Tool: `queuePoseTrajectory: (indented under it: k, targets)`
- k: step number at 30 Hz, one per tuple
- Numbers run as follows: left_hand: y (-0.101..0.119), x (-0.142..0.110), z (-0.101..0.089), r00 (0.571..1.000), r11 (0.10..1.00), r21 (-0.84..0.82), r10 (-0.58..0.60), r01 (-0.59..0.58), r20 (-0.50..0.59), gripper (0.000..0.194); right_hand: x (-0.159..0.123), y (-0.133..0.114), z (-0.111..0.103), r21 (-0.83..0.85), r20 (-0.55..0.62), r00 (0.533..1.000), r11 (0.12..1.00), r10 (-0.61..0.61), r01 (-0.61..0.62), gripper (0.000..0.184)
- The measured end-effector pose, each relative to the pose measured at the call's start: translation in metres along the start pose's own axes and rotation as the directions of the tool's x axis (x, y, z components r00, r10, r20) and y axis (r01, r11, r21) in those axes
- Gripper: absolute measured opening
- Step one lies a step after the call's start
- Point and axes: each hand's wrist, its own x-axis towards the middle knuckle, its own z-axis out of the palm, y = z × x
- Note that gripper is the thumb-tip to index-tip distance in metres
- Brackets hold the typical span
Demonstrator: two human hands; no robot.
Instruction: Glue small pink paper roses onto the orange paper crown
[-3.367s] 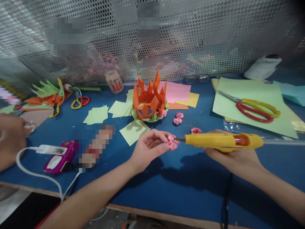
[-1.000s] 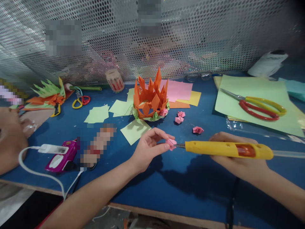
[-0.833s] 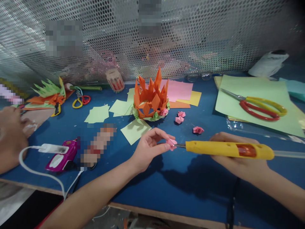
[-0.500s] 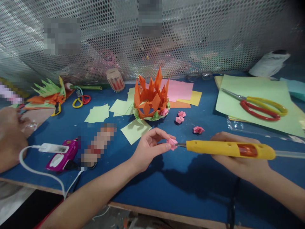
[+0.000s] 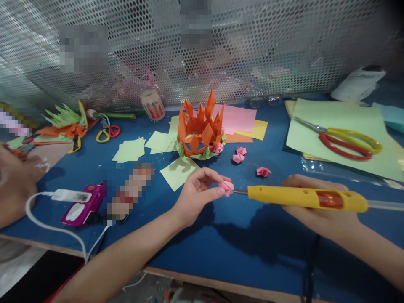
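Note:
Between the thumb and fingers of my left hand [image 5: 195, 195] is a small pink folded paper flower [image 5: 226, 188]. My right hand [image 5: 318, 214] grips a yellow hot glue gun [image 5: 284, 197], whose metal nozzle points left, at or very close to the flower's right side. A clear glue stick [image 5: 385, 205] juts from the gun's back end. Just beyond my hands stands an orange paper crown [image 5: 202, 130] with a green leafy base and a pink flower [image 5: 218, 147] on its front right. More pink paper flowers [image 5: 238, 157] lie to the right of the crown.
Large red-and-yellow scissors [image 5: 345, 145] rest on green sheets [image 5: 311, 110] at right. Green paper squares [image 5: 128, 150] and a clear jar [image 5: 152, 105] are at the back left. A purple device [image 5: 83, 208] with a white cable lies left, near another person's hand [image 5: 15, 189].
The pink flower and my left fingers have shifted slightly left and up. The glue gun has moved a touch to the right, so more of its nozzle shows beside the flower.

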Motion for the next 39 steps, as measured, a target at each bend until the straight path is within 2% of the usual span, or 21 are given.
queuePoseTrajectory:
  k: [7,13,19,27,33,36,38,39]
  targets:
    - [-0.002,0.001,-0.001,1.0,1.0,0.002,0.006,-0.006,0.008,0.017,-0.001,-0.001,0.001,0.003,0.0,1.0,1.0,0.017,-0.017,0.013]
    - [-0.002,-0.002,-0.001,1.0,1.0,0.0,0.002,-0.002,0.019,0.015,0.001,-0.001,0.0,-0.049,-0.036,0.996,0.996,-0.077,0.075,0.009]
    - [-0.001,-0.001,0.0,1.0,1.0,-0.004,0.005,-0.005,0.017,0.014,-0.001,-0.003,0.002,-0.051,-0.088,0.996,0.999,0.0,-0.005,0.01]
    - [0.001,-0.001,0.001,1.0,0.998,-0.058,0.004,-0.005,-0.009,0.015,-0.003,0.005,0.005,-0.039,-0.068,0.997,0.999,-0.035,0.032,0.006]
    - [0.0,0.0,0.0,0.998,0.999,-0.023,0.033,-0.035,-0.05,0.017,-0.003,0.005,0.006,0.007,-0.048,0.998,1.0,-0.028,0.028,0.008]
    - [0.003,0.001,-0.003,0.992,0.995,0.036,0.091,-0.088,-0.084,0.017,-0.003,0.005,0.006,0.097,0.017,0.999,0.994,-0.048,0.046,0.007]
    - [0.008,0.003,-0.005,0.966,0.975,0.108,0.211,-0.196,-0.148,0.016,-0.003,0.004,0.005,0.198,0.096,0.995,0.98,-0.021,0.002,0.004]
    - [0.011,0.004,-0.007,0.94,0.956,0.149,0.28,-0.253,-0.193,0.016,-0.003,0.004,0.005,0.243,0.129,0.992,0.969,0.015,-0.046,0.005]
